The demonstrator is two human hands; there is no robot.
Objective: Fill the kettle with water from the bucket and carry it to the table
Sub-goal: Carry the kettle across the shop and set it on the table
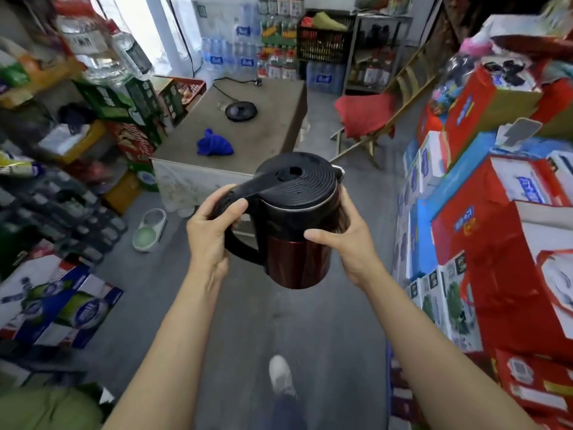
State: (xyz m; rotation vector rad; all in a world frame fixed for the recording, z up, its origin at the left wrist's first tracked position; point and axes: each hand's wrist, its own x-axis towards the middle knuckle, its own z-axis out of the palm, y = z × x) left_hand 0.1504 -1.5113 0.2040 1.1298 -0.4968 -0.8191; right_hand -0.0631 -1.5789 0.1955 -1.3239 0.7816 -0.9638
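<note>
A dark red electric kettle (297, 259) with a black ribbed lid and black handle hangs in mid-air over the floor, lid closed. My left hand (210, 234) grips its handle, thumb on top. My right hand (347, 240) cups the kettle's right side. Ahead stands the grey table (273, 131), its near edge just beyond the kettle. On it lie the kettle's round black base (241, 111) with its cord and a blue cloth (214, 143). No bucket is in view.
Stacked boxes and bottle packs line the left side, and red and blue cartons (496, 231) crowd the right. A pale green dish (149, 226) lies on the floor by the table's left corner. A wooden chair with a red cushion (366, 114) stands right of the table. My shoe (280, 375) is on the grey floor.
</note>
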